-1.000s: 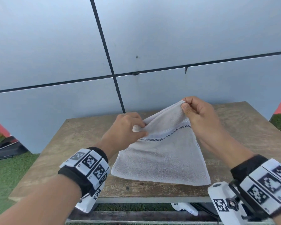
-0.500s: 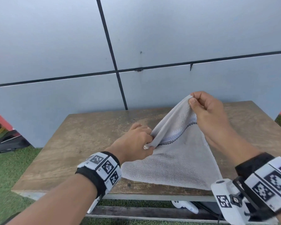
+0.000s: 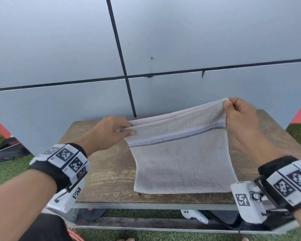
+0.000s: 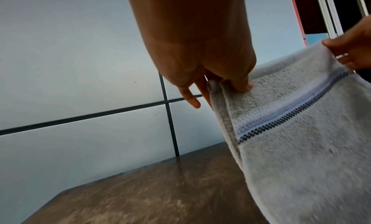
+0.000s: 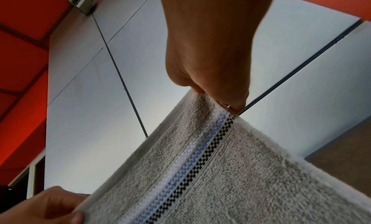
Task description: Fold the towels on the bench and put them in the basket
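At centre left of the head view, the left hand (image 3: 109,132) pinches one top corner of a single grey towel (image 3: 179,159); its top edge runs left to right, rising to the right hand (image 3: 240,115), which pinches the other corner. The towel's lower edge lies on the wooden bench (image 3: 108,173). No basket is visible.

Bench (image 3: 101,176) top left of the towel (image 3: 181,162) is bare wood, open for a hand to pass or set down. Towel hangs stretched between left hand (image 3: 109,131) and right hand (image 3: 240,115), lower edge on the bench near the front edge, blocking the middle and right of the surface. Grey panel wall (image 3: 76,49) stands directly behind the bench, closing off the far side. Narrow bare strip of bench right of the towel, under the right forearm.
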### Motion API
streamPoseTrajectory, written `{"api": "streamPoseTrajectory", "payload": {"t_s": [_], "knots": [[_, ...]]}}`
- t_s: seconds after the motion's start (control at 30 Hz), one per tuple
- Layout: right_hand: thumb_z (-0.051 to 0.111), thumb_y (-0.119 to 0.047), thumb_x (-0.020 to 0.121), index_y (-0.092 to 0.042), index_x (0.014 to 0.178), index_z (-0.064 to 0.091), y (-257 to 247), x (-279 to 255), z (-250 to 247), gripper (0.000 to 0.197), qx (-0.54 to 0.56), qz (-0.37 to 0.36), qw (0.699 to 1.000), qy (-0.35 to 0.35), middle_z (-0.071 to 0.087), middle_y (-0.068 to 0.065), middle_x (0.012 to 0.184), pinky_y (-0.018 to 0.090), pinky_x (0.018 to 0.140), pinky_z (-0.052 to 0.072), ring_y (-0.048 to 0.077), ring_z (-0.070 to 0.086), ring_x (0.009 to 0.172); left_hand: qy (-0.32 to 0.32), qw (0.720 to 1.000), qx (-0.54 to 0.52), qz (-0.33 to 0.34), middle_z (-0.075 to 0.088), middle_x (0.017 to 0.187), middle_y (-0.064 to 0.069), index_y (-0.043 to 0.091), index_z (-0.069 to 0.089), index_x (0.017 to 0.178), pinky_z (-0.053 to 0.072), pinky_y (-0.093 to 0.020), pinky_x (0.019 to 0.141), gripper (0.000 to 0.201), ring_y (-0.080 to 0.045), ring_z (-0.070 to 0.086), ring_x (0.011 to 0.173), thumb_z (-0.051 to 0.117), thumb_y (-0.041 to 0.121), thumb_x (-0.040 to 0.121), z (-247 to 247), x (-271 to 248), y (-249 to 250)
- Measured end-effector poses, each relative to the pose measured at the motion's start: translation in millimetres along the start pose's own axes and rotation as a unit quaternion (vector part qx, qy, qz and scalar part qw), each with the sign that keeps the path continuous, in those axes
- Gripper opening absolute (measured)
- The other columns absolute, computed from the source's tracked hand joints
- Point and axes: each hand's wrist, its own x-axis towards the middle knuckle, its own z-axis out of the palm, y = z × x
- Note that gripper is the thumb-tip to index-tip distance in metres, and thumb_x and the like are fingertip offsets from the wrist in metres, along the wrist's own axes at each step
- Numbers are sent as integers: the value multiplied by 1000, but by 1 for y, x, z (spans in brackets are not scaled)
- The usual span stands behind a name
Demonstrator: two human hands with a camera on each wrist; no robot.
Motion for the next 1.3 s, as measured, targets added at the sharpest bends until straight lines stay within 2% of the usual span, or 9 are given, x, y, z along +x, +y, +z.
{"api": "streamPoseTrajectory", "payload": {"t_s": [0.07,0.23,0.47,0.67,0.8,0.9,1.0,1.13,1.3], "knots": [[48,-15,106,-10,101,63,-5,0,-4,17,0,13,1000,5,48,-5,71,13,56,38,0,42,55,24,999,-8,-31,70,87,8,22,76,90,39,-2,65,13,17,56,75,70,34,92,-12,-1,2],[50,-21,105,-12,100,67,-20,3,-12,20,-25,24,999,-2,57,6,88,35,75,43,19,50,80,56,992,-108,-31,70,75,-2,20,77,89,45,-21,61,16,-7,57,61,69,33,93,-30,-4,9],[52,-28,102,-20,86,68,-30,4,-25,24,-48,38,998,-10,57,8,90,44,77,46,23,52,82,51,993,-109,16,68,73,2,16,73,87,44,-18,61,24,-6,55,61,59,33,99,-46,-8,20],[51,-32,102,-22,93,68,-36,4,-30,22,-66,51,996,-20,65,8,96,58,98,51,23,60,88,61,986,-148,45,74,88,0,25,71,95,54,-52,87,13,-31,68,87,60,29,99,-49,-6,23],[52,-30,102,-16,97,68,-44,8,-33,22,-95,40,994,-27,66,5,99,53,101,51,29,65,101,60,981,-180,41,69,82,-18,33,63,113,53,-52,84,16,-42,62,82,64,34,97,-54,-3,22],[56,-27,102,-20,95,67,-56,19,-33,15,-126,29,991,-40,62,-3,92,42,94,50,19,57,93,71,987,-143,8,75,83,-2,29,72,96,52,-32,76,5,-22,69,83,68,31,94,-66,8,23],[57,-29,101,-25,91,64,-75,35,-26,12,-126,23,991,-31,57,-6,95,41,95,47,16,50,93,113,988,-108,-19,71,72,0,18,73,86,43,-21,61,12,-19,58,61,72,29,91,-82,29,30],[53,-30,103,-30,89,58,-104,43,-14,16,-60,-14,998,-5,52,-10,89,32,80,46,13,47,83,216,960,-174,-32,68,77,-1,23,70,81,50,-31,64,12,-11,57,65,74,30,90,-98,47,40],[49,-26,104,-31,85,59,-83,11,-31,22,-61,-58,995,-60,54,-7,87,33,81,43,12,48,85,228,930,-286,-31,72,84,0,24,69,80,55,-51,94,23,-12,64,82,69,47,86,-68,15,25]]}}
